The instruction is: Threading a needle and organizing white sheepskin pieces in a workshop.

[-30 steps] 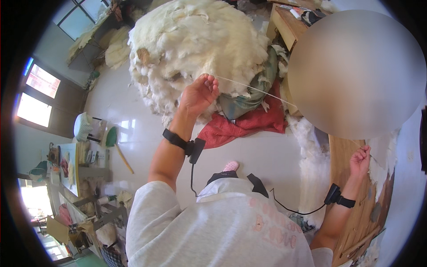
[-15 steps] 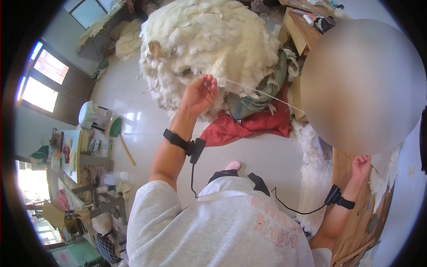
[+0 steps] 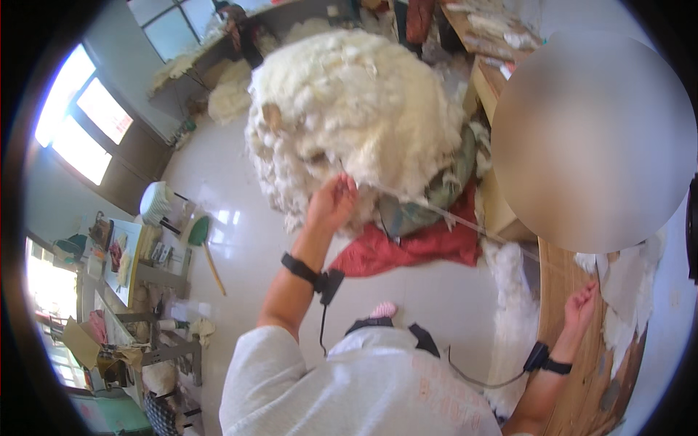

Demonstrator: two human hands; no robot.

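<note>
A glossy pale floor [image 3: 218, 167] spread through the room, throwing back window light at the left. On it stood a great heap of cream wool [image 3: 356, 109], bulging from a green sack [image 3: 442, 195], with a red cloth [image 3: 414, 249] spread at its near edge. Along the right side ran a wooden bench [image 3: 556, 287], its grain bare near the middle and pale scraps [image 3: 632, 291] lying toward the wall; loose white fluff [image 3: 509, 312] lay beside it.

The left hand [image 3: 334, 200] was in front of the wool, fingertips pinched on a thin white strand [image 3: 443, 213]. The strand stretched in the air past the sack toward the bench, fading near the right hand [image 3: 580, 305]. That hand was over the bench, fingers drawn together; what they held was too small to tell.

At the left were a stool [image 3: 154, 203], a green dustpan [image 3: 198, 230], a white-topped table [image 3: 125, 272] and a door [image 3: 139, 156] with bright panes.
</note>
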